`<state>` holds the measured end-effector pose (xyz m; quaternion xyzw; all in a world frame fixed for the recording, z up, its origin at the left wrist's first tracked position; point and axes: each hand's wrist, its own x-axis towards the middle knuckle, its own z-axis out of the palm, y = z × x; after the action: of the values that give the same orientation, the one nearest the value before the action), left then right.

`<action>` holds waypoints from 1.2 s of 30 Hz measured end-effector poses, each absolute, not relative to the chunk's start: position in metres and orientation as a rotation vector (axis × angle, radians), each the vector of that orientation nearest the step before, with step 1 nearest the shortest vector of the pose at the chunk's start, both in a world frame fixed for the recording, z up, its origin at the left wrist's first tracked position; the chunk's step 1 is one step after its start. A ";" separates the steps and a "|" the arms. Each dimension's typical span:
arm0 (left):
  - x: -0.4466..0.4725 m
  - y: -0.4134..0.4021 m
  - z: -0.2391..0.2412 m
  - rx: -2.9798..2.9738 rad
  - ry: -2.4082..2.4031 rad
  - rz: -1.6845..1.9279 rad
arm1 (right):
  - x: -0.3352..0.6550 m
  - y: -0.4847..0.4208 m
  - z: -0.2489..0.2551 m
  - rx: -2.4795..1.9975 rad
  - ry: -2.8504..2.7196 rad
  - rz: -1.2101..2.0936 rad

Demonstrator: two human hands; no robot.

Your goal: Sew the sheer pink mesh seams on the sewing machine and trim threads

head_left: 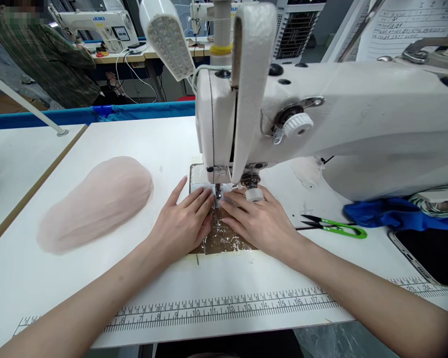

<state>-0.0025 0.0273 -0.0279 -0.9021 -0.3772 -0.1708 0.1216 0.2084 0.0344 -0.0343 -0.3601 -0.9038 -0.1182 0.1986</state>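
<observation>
My left hand (pixel 182 219) lies palm down to the left of the presser foot (pixel 218 191) of a white sewing machine (pixel 343 99), fingers stretched out and thumb tucked in. On the right side of the foot, my right hand (pixel 261 219) is also flat, its fingers spread and its tips partly behind the machine head. Between and under the fingertips a small piece of whitish fabric (pixel 227 189) shows; most of it is covered. Brown, shiny tape-covered bed (pixel 227 236) extends below the hands. Neither hand is wrapped around anything.
Sheer pink fabric (pixel 97 206) lies at left on the white table (pixel 142 278). Green-handled thread snips (pixel 339 228), blue cloth (pixel 395 214) and a phone (pixel 431 253) are at right. A printed ruler (pixel 227 311) runs along the front edge. Another person (pixel 45 59) is behind, at left.
</observation>
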 end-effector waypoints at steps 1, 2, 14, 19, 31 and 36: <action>-0.003 0.028 -0.028 -2.636 -1.105 -0.492 | 0.208 0.034 -0.034 -1.019 -2.536 -0.334; -0.003 0.028 -0.028 -2.638 -1.110 -0.489 | 0.208 0.034 -0.034 -1.030 -2.542 -0.337; -0.004 0.033 -0.031 -2.633 -1.134 -0.497 | 0.214 0.039 -0.030 -1.059 -2.556 -0.308; -0.005 0.031 -0.030 -2.605 -1.128 -0.498 | 0.217 0.039 -0.029 -1.051 -2.501 -0.349; -0.009 0.028 -0.029 -2.598 -0.981 -0.729 | 0.218 0.034 -0.021 -1.063 -2.576 -0.289; -0.004 0.022 -0.021 -2.774 -1.008 -0.875 | 0.222 0.029 -0.002 -0.950 -2.282 0.983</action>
<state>-0.0040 0.0217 -0.0209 -0.9007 -0.3272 -0.2840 0.0319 0.2225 0.0294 -0.0021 -0.3468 -0.8331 0.3590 0.2384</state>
